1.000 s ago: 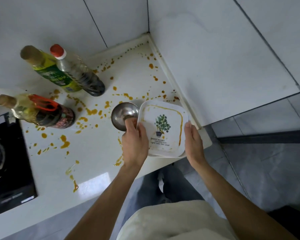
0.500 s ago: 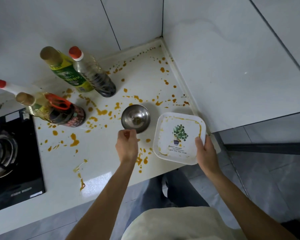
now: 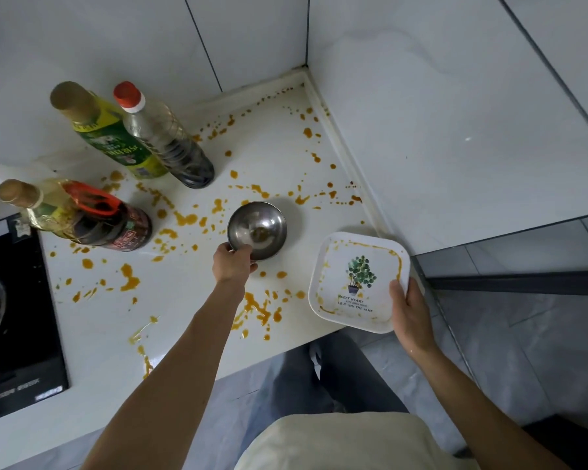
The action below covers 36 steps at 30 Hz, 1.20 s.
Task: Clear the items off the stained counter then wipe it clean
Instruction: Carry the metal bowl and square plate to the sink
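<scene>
The white counter (image 3: 279,154) is spattered with orange-brown stains. A small steel bowl (image 3: 258,229) stands near its middle; my left hand (image 3: 232,262) pinches its near rim. A square white plate (image 3: 357,281) with a plant picture and sauce along its edges hangs over the counter's front right corner, gripped at its near right corner by my right hand (image 3: 408,312). At the back left stand a green-labelled bottle (image 3: 106,134) and a clear red-capped bottle (image 3: 165,140) with dark liquid. Further left stands a dark sauce bottle (image 3: 92,217) with a red handle.
A black stove top (image 3: 14,334) lies at the left, with a pot partly in view at the frame edge. White tiled walls close the counter at the back and on the right (image 3: 438,113). Grey floor tiles (image 3: 523,334) lie beyond the front edge.
My right hand has carried the plate right and toward the counter's front corner, away from the bowl. My left hand has let go of the plate and taken the bowl's near rim.
</scene>
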Tool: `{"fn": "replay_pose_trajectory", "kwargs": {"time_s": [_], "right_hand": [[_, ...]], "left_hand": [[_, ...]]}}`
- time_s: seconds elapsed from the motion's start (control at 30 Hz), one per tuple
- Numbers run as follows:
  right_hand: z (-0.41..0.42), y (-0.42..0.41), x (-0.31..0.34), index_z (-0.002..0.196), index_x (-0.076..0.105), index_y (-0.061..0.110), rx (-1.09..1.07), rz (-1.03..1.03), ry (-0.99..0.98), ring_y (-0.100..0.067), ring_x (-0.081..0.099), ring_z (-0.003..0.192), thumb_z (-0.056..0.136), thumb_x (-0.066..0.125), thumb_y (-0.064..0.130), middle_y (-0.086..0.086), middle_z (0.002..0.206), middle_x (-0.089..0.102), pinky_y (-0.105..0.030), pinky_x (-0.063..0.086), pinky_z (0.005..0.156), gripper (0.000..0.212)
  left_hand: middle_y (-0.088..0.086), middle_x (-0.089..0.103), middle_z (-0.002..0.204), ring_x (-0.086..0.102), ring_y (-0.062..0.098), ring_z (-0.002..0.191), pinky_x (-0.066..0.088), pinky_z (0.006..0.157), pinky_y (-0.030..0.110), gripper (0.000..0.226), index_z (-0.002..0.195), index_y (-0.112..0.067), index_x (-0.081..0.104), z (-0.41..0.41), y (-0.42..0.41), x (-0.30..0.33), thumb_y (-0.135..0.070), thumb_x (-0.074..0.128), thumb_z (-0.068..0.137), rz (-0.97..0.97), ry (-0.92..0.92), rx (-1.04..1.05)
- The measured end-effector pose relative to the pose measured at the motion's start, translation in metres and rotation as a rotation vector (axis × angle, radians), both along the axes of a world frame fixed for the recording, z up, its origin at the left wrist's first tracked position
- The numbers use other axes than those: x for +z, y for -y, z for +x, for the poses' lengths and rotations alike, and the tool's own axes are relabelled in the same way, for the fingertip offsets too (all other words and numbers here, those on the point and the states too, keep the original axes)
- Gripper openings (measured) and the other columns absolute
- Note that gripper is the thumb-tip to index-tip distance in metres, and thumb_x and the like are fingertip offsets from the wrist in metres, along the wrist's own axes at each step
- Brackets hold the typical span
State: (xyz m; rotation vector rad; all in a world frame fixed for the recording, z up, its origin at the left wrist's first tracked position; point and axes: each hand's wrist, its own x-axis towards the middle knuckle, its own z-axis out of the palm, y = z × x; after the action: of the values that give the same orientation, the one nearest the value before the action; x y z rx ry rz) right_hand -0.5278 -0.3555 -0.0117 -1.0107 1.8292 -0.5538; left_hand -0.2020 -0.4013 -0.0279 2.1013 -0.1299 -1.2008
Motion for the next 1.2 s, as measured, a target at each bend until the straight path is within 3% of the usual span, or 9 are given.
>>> {"fn": "replay_pose_trajectory", "kwargs": {"time_s": [0.17,0.43,0.63,0.73,0.8,0.9,1.03,1.2], "right_hand": [[-0.001,-0.005,0.003,0.119,0.055,0.022,0.003,0.004,-0.041,0.004,0.06,0.086,0.107,0.045,0.033,0.017,0.096,0.063,-0.016,0.044,0.06,0.018],[0.0,-0.014,0.01,0.113,0.052,0.029,0.012,-0.007,-0.056,0.005,0.056,0.083,0.107,0.045,0.034,0.021,0.093,0.059,-0.018,0.042,0.056,0.01],[-0.007,-0.01,0.012,0.11,0.056,0.027,0.101,0.019,-0.031,0.003,0.058,0.086,0.106,0.047,0.035,0.012,0.097,0.064,-0.023,0.042,0.064,0.013],[-0.005,0.002,0.014,0.112,0.06,0.027,0.221,0.021,-0.03,0.003,0.06,0.089,0.106,0.047,0.036,0.012,0.101,0.067,-0.024,0.044,0.071,0.016],[-0.001,0.01,0.012,0.108,0.062,0.026,0.323,0.026,-0.033,-0.011,0.062,0.092,0.106,0.048,0.037,0.008,0.101,0.068,-0.03,0.044,0.076,0.018],[0.014,0.025,0.011,0.093,0.059,0.03,0.497,0.038,-0.067,-0.018,0.06,0.089,0.105,0.048,0.04,0.007,0.094,0.066,-0.027,0.042,0.069,0.019],[0.043,0.035,0.009,0.111,0.061,0.029,0.726,0.088,-0.05,-0.02,0.063,0.099,0.105,0.046,0.043,0.004,0.108,0.069,-0.039,0.049,0.087,0.021],[0.098,0.023,0.01,0.108,0.06,0.024,0.993,0.033,-0.035,-0.02,0.065,0.094,0.106,0.047,0.037,-0.001,0.107,0.071,-0.035,0.046,0.079,0.018]], "left_hand": [[0.016,0.071,0.115,0.072,0.03,0.105,0.063,0.079,0.033,0.044,0.138,-0.009,0.058,0.003,-0.006,0.014,-0.002,0.065,0.094,-0.077,-0.096,0.054],[0.021,0.073,0.112,0.075,0.034,0.102,0.064,0.083,0.037,0.033,0.128,-0.002,0.063,0.016,-0.094,0.042,-0.001,0.064,0.095,-0.11,-0.26,0.154],[0.02,0.072,0.104,0.072,0.028,0.091,0.062,0.065,0.027,0.018,0.112,-0.002,0.066,0.018,-0.17,0.041,-0.002,0.064,0.095,-0.086,-0.253,0.274],[0.019,0.068,0.097,0.068,0.027,0.086,0.06,0.064,0.029,0.009,0.103,-0.002,0.065,0.011,-0.2,0.043,-0.001,0.061,0.095,-0.08,-0.237,0.393],[0.019,0.067,0.096,0.066,0.029,0.087,0.06,0.07,0.033,0.009,0.102,-0.002,0.064,0.003,-0.222,0.045,-0.001,0.06,0.095,-0.085,-0.232,0.461],[0.019,0.068,0.096,0.068,0.029,0.086,0.06,0.073,0.034,0.011,0.105,0.0,0.062,-0.014,-0.255,0.047,0.0,0.06,0.095,-0.092,-0.217,0.588],[0.018,0.067,0.093,0.071,0.022,0.074,0.062,0.064,0.029,0.022,0.116,0.004,0.062,-0.046,-0.31,0.044,0.0,0.061,0.094,-0.1,-0.22,0.784],[0.013,0.075,0.083,0.076,0.016,0.066,0.062,0.06,0.024,0.021,0.112,0.007,0.063,-0.096,-0.392,0.037,-0.002,0.062,0.094,-0.098,-0.221,1.057]]}}
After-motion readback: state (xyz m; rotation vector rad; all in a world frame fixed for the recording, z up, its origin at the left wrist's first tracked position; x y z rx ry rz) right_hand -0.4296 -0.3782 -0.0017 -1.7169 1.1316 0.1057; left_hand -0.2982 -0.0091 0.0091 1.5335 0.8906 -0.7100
